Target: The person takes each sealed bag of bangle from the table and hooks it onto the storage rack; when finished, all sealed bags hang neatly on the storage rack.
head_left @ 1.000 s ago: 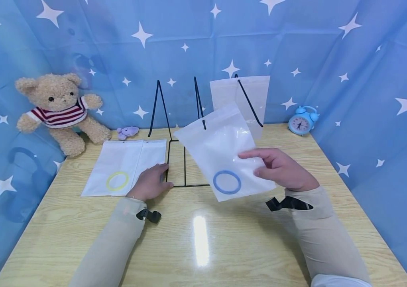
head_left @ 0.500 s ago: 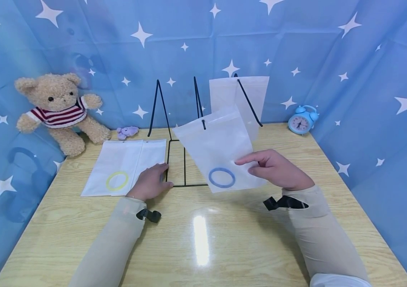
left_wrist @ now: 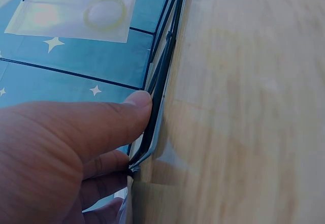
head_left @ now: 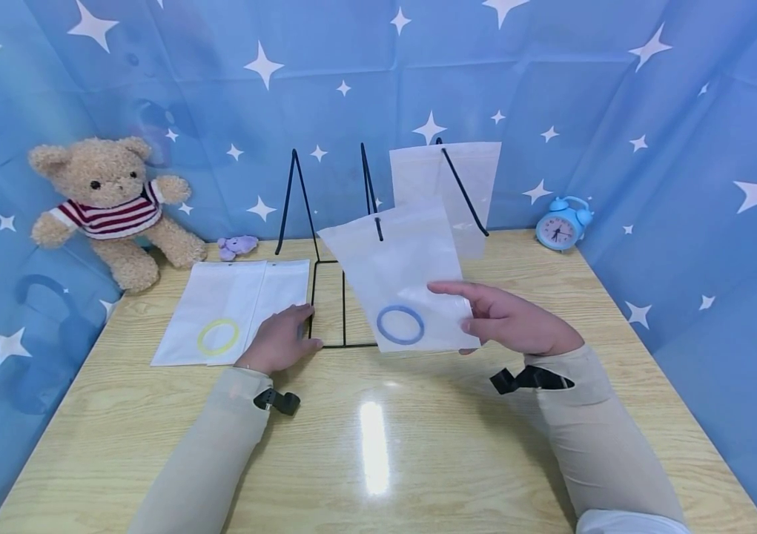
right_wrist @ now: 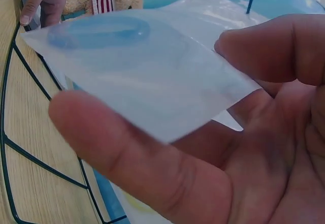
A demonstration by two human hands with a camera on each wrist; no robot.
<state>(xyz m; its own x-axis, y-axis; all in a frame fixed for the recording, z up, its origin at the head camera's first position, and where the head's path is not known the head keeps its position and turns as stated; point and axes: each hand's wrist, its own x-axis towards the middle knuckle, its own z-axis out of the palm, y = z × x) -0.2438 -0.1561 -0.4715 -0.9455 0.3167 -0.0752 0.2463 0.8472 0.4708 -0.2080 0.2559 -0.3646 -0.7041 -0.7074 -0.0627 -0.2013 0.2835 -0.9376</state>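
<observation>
My left hand [head_left: 279,340] holds the left side of a black wire rack [head_left: 344,311] at its base; in the left wrist view the thumb [left_wrist: 134,102] lies on the wire with curled fingers under it. A white translucent pouch [head_left: 411,252] with a blue ring [head_left: 400,325] hangs tilted from the rack's middle hook. My right hand [head_left: 518,319] is at the pouch's lower right edge, index finger extended. In the right wrist view the pouch's corner lies loosely between spread thumb and fingers. Another pouch [head_left: 474,167] hangs on the right hook.
Overlapping white pouches [head_left: 218,297], one with a yellow ring [head_left: 219,337], lie left of the rack. A teddy bear [head_left: 111,215] and a small purple toy [head_left: 238,247] sit behind them. A blue alarm clock [head_left: 561,224] stands at the back right, before a starry curtain.
The blue-ring pouch's lower part has swung left and back toward the rack. My right hand has shifted slightly left and its hold has loosened. The left hand stays put.
</observation>
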